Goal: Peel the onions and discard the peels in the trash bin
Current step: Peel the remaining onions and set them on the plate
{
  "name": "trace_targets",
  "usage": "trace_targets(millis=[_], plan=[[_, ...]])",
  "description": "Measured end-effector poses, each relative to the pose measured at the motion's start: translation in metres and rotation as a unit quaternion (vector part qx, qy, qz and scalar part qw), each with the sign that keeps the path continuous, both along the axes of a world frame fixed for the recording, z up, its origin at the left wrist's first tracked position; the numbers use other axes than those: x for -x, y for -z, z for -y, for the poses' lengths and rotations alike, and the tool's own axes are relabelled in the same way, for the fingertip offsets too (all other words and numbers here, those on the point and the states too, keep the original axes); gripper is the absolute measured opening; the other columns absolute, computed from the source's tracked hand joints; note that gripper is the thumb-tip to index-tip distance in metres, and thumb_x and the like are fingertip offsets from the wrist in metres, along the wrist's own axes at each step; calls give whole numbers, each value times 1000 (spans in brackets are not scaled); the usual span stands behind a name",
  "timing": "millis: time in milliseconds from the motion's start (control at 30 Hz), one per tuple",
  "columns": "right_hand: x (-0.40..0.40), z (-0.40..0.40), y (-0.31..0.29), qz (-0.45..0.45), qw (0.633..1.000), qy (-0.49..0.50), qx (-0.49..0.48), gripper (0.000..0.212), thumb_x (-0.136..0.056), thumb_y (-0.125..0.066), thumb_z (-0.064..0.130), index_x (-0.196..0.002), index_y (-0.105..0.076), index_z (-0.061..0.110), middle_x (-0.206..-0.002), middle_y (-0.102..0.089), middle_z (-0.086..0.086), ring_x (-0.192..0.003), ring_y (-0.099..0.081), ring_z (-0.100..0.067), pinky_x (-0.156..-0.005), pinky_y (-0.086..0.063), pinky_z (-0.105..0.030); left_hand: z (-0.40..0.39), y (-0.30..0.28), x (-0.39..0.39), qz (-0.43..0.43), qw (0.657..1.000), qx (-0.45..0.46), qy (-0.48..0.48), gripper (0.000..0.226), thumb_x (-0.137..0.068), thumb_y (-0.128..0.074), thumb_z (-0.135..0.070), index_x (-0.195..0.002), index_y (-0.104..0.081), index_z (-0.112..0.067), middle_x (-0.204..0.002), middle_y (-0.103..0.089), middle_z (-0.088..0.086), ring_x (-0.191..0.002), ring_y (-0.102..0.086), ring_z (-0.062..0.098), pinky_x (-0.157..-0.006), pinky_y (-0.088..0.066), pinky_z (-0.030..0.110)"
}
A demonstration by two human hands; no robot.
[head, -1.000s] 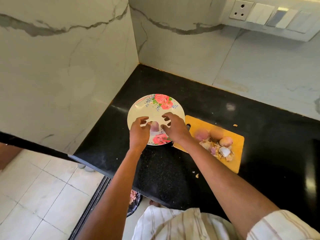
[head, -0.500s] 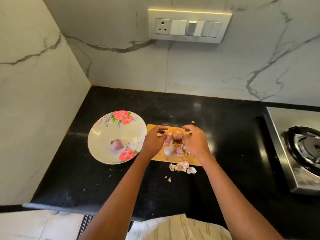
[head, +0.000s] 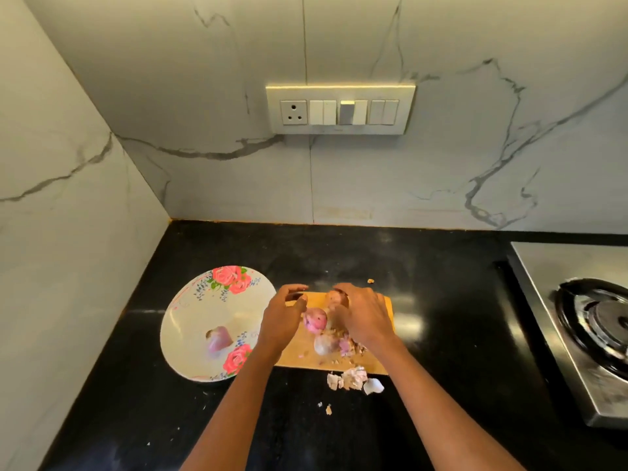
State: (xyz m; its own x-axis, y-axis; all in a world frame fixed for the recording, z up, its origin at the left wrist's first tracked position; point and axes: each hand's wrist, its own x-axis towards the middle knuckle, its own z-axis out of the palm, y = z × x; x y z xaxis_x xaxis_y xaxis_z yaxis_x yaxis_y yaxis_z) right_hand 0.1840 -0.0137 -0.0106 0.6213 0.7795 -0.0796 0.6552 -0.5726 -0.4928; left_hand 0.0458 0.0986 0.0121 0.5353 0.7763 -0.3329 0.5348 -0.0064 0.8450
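Both hands have left the plate (head: 190,321) and now sit over the cutting board (head: 385,360) on the black bench (head: 441,266). One peeled onion (head: 219,339) stays on the plate, so that one looks done and the next is being picked.

Left hand (head: 283,321): fingers loosely curved over the board's left end, holding nothing, grip open. It hovers just beside a pink onion (head: 316,321) lying on the board.

Right hand (head: 362,317): fingers curled down over the onion at the far edge (head: 334,296). Most likely gripping it, though the fingertips are hidden.

A paler onion (head: 324,345) lies nearer the front of the board with skin bits beside it. A pile of peels (head: 353,379) sits on the bench just off the board's front edge, with small flakes (head: 328,408) closer to the person.

Task roughly a quarter through: three onions left on the board. Peels not yet binned; trash bin not in view. Stove (head: 577,321) at right, switch panel (head: 339,110) on the wall.
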Motion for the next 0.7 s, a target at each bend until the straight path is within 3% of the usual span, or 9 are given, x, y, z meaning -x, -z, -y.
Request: trace_targets(millis=[133, 267, 367, 567, 700], plan=[[1, 0, -21, -217, 961, 77, -151, 28, -105, -48, 44, -126, -62, 30, -117, -68, 8, -109, -64, -12, -82, -50, -21, -4, -9, 8, 50, 999, 7, -4, 20, -104, -56, -34, -124, -56, -35, -127, -62, -8, -104, -66, 11, -80, -53, 17], [12, -2, -52, -328, 914, 99, -218, 32, -107, -39, 44, -116, -65, 28, -106, -71, 8, -91, -69, -7, -77, -49, -22, -1, -25, 0, 97, 994, 23, 34, 33, -98, -61, -46, -131, -56, -43, -126, -60, -18, -115, -62, 10, -96, -56, 30], [16, 2, -67, -352, 893, 122, -252, 36, -107, -35, 47, -107, -68, 31, -97, -73, 7, -86, -70, -6, -80, -54, -27, 4, -41, -10, 140, 988, 39, 46, 30, -98, -61, -43, -128, -60, -43, -125, -66, -20, -115, -64, 5, -97, -56, 30], [10, 2, -91, -339, 882, 159, -287, 41, -102, -41, 56, -91, -74, 34, -84, -75, 9, -84, -71, -14, -76, -58, -35, 15, -70, -23, 221, 973, 58, 34, 29, -99, -61, -36, -127, -65, -34, -120, -71, -14, -110, -67, 6, -82, -56, 20], [14, 1, -96, -293, 898, 141, -296, 37, -101, -44, 55, -96, -74, 34, -86, -74, 14, -86, -69, -3, -77, -56, -24, 20, -76, -19, 259, 963, 79, 1, 41, -90, -61, -45, -128, -65, -30, -119, -72, -9, -108, -70, 9, -81, -57, 21]])
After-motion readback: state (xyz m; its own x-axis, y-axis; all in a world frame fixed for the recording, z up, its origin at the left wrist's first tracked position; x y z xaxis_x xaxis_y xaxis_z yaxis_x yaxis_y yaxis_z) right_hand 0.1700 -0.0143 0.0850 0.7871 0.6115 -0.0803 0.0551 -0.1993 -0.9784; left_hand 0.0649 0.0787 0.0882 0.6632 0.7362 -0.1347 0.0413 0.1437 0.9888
